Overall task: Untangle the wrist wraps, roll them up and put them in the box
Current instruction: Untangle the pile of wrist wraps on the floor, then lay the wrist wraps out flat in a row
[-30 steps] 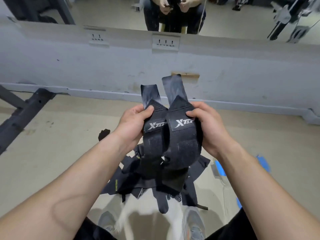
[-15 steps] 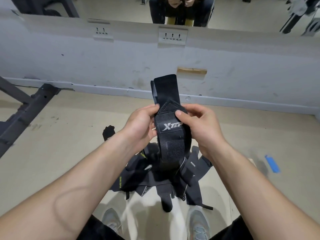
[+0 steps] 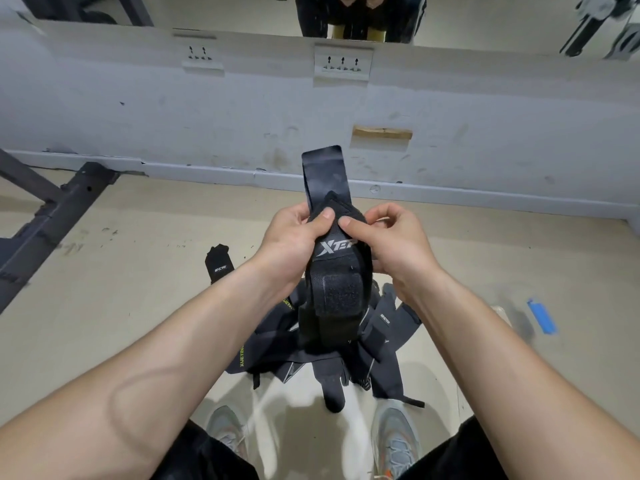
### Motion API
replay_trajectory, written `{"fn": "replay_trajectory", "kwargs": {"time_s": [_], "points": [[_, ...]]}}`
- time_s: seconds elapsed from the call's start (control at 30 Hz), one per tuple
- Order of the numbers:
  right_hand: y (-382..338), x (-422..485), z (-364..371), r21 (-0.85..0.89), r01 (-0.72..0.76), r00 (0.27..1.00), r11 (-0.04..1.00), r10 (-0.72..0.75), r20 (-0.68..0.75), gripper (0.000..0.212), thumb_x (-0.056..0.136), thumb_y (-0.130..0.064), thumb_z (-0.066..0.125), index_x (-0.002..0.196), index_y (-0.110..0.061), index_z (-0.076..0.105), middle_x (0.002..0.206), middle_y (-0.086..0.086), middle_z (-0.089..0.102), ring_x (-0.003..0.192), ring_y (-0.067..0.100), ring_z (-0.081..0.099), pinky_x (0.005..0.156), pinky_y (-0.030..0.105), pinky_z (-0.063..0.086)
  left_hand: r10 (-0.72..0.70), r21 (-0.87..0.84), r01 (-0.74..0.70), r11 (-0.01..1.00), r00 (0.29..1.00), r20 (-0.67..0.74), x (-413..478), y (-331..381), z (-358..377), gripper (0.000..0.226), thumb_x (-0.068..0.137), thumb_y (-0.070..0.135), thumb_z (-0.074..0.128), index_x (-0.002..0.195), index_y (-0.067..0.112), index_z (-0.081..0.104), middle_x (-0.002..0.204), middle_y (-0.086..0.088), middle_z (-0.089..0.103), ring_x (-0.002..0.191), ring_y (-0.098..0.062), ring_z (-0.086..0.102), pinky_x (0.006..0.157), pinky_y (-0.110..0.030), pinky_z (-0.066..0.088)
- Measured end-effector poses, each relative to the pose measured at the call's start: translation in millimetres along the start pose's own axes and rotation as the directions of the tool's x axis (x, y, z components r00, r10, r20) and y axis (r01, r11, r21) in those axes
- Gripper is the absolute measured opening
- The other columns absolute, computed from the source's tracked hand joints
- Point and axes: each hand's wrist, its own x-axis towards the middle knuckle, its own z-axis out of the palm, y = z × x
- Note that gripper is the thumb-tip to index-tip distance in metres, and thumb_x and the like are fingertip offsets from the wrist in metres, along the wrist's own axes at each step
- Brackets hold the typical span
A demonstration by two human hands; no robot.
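Holding the black woven wrist wrap with white logo and hook-and-loop patch upright between my hands, above the tangled heap of dark straps. Soft, light and limp, I judge; best taken at the stiffer stitched end. My left hand curls round its left edge, thumb on the face; my right hand pinches the right edge.

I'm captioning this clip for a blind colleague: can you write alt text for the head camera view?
The left hand and right hand pinch black wrist wraps with a white logo, held upright before a grey wall. Beneath them a tangled pile of more black wraps lies on the beige floor by the person's shoes.
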Motion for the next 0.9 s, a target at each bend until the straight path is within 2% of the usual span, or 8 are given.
{"fn": "replay_trajectory", "kwargs": {"time_s": [0.1, 0.17, 0.27, 0.47, 0.6, 0.7, 0.77, 0.9], "points": [[0, -1, 6, -0.211, 0.121, 0.992, 0.970, -0.112, 0.057, 0.048, 0.070, -0.069, 0.068, 0.097, -0.030, 0.064, 0.087, -0.010, 0.066, 0.086, 0.013, 0.068, 0.091, 0.054, 0.056, -0.017, -0.087, 0.017, 0.996, 1.000, -0.003, 1, 6, 1, 0.027, 0.108, 0.010, 0.048, 0.120, -0.007, 0.065, 0.110, -0.023, 0.074, 0.094, -0.030, 0.074, 0.083, -0.036, 0.063], [4, -2, 15, -0.173, 0.163, 0.976, 0.971, -0.134, 0.171, 0.053, 0.079, -0.072, 0.056, 0.109, -0.030, 0.066, 0.104, -0.007, 0.074, 0.102, 0.014, 0.070, 0.098, 0.053, 0.052, -0.015, -0.155, 0.015, 0.988, 1.000, 0.003, 0, 10, 1, 0.028, 0.108, 0.011, 0.047, 0.122, -0.008, 0.063, 0.110, -0.023, 0.073, 0.093, -0.029, 0.074, 0.082, -0.036, 0.063], [10, -6, 22, -0.117, 0.202, 0.966, 0.972, -0.178, 0.188, 0.049, 0.088, -0.064, 0.051, 0.114, -0.023, 0.062, 0.107, -0.002, 0.074, 0.105, 0.020, 0.070, 0.099, 0.054, 0.051, 0.005, -0.214, -0.013, 0.977, 0.999, -0.040, 1, 14, -2, 0.027, 0.109, 0.011, 0.047, 0.121, -0.005, 0.063, 0.106, -0.021, 0.074, 0.089, -0.028, 0.074, 0.081, -0.036, 0.064], [10, -6, 23, -0.005, 0.269, 0.960, 0.963, -0.268, 0.081, 0.012, 0.101, -0.022, 0.058, 0.105, -0.021, 0.069, 0.095, 0.000, 0.076, 0.092, 0.020, 0.072, 0.091, 0.051, 0.057, 0.055, -0.156, -0.074, 0.985, 0.991, -0.122, 1, -1, 3, 0.032, 0.105, 0.019, 0.058, 0.130, -0.002, 0.057, 0.119, -0.021, 0.072, 0.100, -0.029, 0.074, 0.088, -0.039, 0.062], [6, -5, 31, 0.138, 0.175, 0.984, 0.975, -0.177, 0.001, 0.013, 0.104, -0.021, 0.056, 0.102, -0.021, 0.068, 0.099, 0.002, 0.077, 0.097, 0.022, 0.074, 0.094, 0.050, 0.058, -0.031, -0.142, 0.025, 0.990, 0.999, -0.042, -16, -22, 2, 0.035, 0.100, 0.029, 0.066, 0.124, 0.003, 0.060, 0.111, -0.017, 0.076, 0.101, -0.029, 0.076, 0.087, -0.041, 0.063], [0, 0, 46, 0.185, 0.133, 0.991, 0.974, -0.127, -0.047, 0.014, 0.105, -0.024, 0.054, 0.100, -0.021, 0.067, 0.099, 0.002, 0.076, 0.100, 0.025, 0.072, 0.096, 0.051, 0.057, 0.012, 0.137, -0.010, 0.991, 1.000, -0.010, -33, -49, -16, 0.045, 0.094, 0.035, 0.070, 0.131, 0.012, 0.060, 0.120, -0.007, 0.075, 0.113, -0.024, 0.072, 0.104, -0.048, 0.055], [0, 1, 65, 0.197, 0.109, 0.994, 0.974, -0.107, -0.021, 0.014, 0.103, -0.027, 0.055, 0.099, -0.021, 0.067, 0.102, 0.003, 0.075, 0.103, 0.027, 0.070, 0.099, 0.052, 0.054, 0.023, 0.295, -0.017, 0.956, 1.000, -0.017, -51, -63, -34, 0.041, 0.093, 0.036, 0.068, 0.131, 0.022, 0.060, 0.121, 0.005, 0.075, 0.116, -0.015, 0.070, 0.107, -0.045, 0.052], [18, -4, 118, 0.188, 0.044, 0.991, 0.981, -0.067, 0.116, 0.017, 0.104, -0.025, 0.054, 0.094, -0.015, 0.065, 0.098, 0.011, 0.073, 0.090, 0.021, 0.067, 0.096, 0.051, 0.054, -0.033, 0.282, 0.072, 0.957, 0.989, -0.142, -80, -86, -78, 0.035, 0.092, 0.036, 0.072, 0.125, 0.028, 0.064, 0.118, 0.008, 0.076, 0.114, -0.014, 0.070, 0.106, -0.041, 0.052]]}}
